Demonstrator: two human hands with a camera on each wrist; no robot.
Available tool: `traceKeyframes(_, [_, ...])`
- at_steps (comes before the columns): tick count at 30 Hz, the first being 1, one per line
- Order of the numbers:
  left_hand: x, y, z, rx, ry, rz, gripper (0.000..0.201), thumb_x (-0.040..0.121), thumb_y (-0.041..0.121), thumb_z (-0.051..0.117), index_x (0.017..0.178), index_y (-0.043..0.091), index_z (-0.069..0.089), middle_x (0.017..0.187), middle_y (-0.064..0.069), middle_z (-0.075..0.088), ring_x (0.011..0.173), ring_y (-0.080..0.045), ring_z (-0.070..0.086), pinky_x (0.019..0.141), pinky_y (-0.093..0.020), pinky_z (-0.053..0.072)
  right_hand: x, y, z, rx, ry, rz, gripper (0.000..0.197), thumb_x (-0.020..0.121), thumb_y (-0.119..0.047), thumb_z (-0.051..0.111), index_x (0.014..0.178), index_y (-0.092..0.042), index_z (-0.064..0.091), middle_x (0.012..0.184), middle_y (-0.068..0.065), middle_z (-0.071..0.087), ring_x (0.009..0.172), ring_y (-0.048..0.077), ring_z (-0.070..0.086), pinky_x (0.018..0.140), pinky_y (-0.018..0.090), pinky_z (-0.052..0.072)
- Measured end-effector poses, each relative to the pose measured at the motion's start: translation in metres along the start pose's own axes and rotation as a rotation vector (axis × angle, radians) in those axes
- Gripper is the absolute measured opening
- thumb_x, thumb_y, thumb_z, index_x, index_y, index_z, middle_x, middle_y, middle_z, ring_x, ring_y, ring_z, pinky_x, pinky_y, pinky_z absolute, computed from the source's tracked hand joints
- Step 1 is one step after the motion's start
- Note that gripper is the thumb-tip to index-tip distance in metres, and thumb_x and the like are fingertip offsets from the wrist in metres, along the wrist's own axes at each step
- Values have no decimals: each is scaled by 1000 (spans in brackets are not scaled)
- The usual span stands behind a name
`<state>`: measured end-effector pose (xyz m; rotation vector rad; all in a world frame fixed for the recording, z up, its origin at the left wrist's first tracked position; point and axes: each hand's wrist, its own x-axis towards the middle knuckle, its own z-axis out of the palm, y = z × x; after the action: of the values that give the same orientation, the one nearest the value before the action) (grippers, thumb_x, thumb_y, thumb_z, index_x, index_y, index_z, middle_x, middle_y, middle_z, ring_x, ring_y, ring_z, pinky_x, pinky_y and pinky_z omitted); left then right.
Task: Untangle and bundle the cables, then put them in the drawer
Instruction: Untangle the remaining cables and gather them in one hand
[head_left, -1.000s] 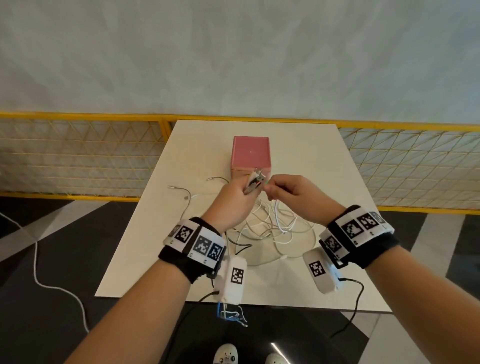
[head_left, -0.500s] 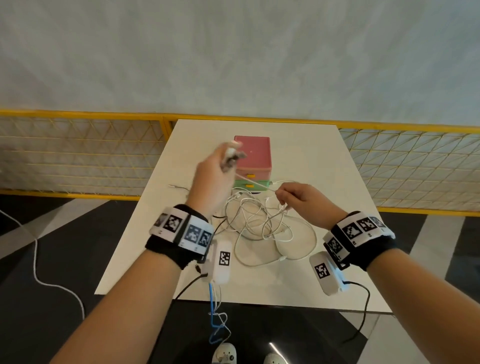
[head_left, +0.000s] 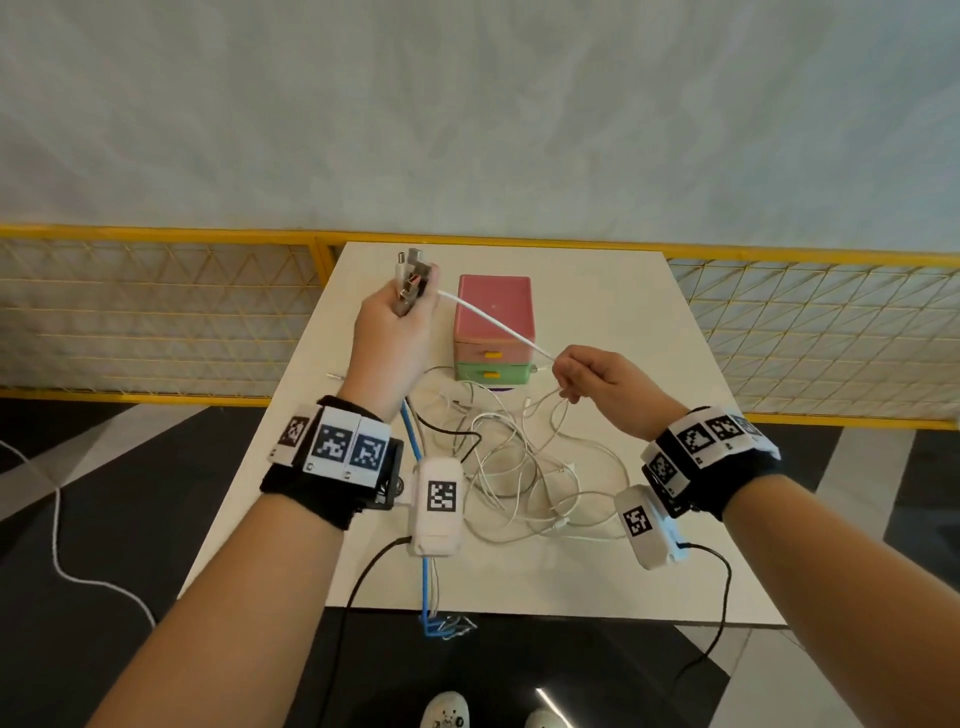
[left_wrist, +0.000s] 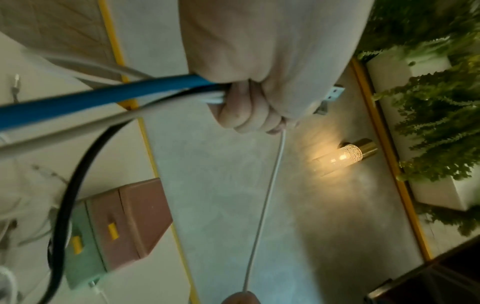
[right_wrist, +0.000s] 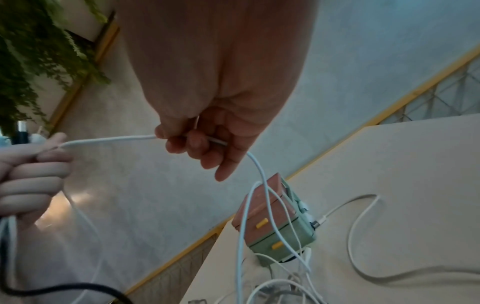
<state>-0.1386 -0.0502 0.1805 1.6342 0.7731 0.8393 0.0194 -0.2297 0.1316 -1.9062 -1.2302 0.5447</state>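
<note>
Several plugs sat gathered in your left hand, fist closed; your right hand pinched one white cable taut between them. Most cables lay tangled on the desk, unbundled, drawers shut.

Pale textured wall seen behind white table. Yellow-framed mesh railing run along wall base. Floor laid in dark and grey patches. Lit glass wall lamp mounted on wall, warm glow cast. Green ferns set in white planter.
</note>
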Motion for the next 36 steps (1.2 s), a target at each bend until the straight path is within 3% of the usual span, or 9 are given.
traceKeyframes(4, [-12,6,6,196,-110,237,13,98,20,52,107,22,61,79,16,55,62,7,52,59,-10,40,5,-8,1,-52,-7,-53,30,101,-21,37,80,-5,52,72,5,51,66,10,46,70,23,41])
traceKeyframes(7, [-25,4,22,308,-344,286,41,97,16,56,135,29,50,91,17,60,53,11,51,50,-4,37,10,-27,1,-102,-9,-133,28,101,-21,39,78,-13,52,72,8,52,65,17,47,67,27,42])
traceKeyframes(11, [-29,2,33,411,-422,297,18,97,17,52,88,29,62,67,9,54,55,2,44,53,-15,32,19,-41,-6,-153,-6,-185,25,100,-22,42,79,-18,56,74,11,56,70,25,50,68,32,42])
traceKeyframes(18, [-12,20,0,188,-30,244,24,98,20,54,75,27,54,59,14,46,46,7,43,47,-6,30,30,11,-23,-215,9,-49,26,100,-16,39,82,-8,56,72,2,54,65,6,48,71,25,40])
traceKeyframes(21, [-6,19,-12,201,25,231,25,98,25,54,73,24,51,51,12,40,44,0,40,48,-15,28,33,16,-28,-250,38,-34,26,100,-16,39,81,-7,55,76,11,58,68,11,49,72,29,40])
traceKeyframes(25, [-4,15,-15,185,25,210,14,97,21,54,86,27,59,63,11,45,50,0,41,53,-19,34,35,0,-30,-284,78,-80,27,100,-20,40,81,-12,57,70,-4,53,68,12,49,69,28,40])
traceKeyframes(28, [-13,12,-4,174,-146,188,29,98,15,54,124,29,56,85,18,55,58,13,50,52,-4,39,28,-23,-31,-302,67,-145,26,101,-24,39,86,-15,59,70,2,53,68,21,50,66,32,41])
traceKeyframes(31, [-18,3,9,273,-315,193,31,97,13,54,125,24,58,100,7,66,79,1,60,60,-3,40,16,-55,-27,-250,84,-216,25,101,-26,40,89,-17,61,67,8,55,62,23,52,62,31,44])
traceKeyframes(36, [-15,4,5,106,-152,172,25,98,30,52,107,12,66,63,13,53,50,1,42,50,-19,36,-25,-94,-18,-124,-105,-109,22,101,-24,39,92,-13,54,64,3,69,59,17,66,49,35,54])
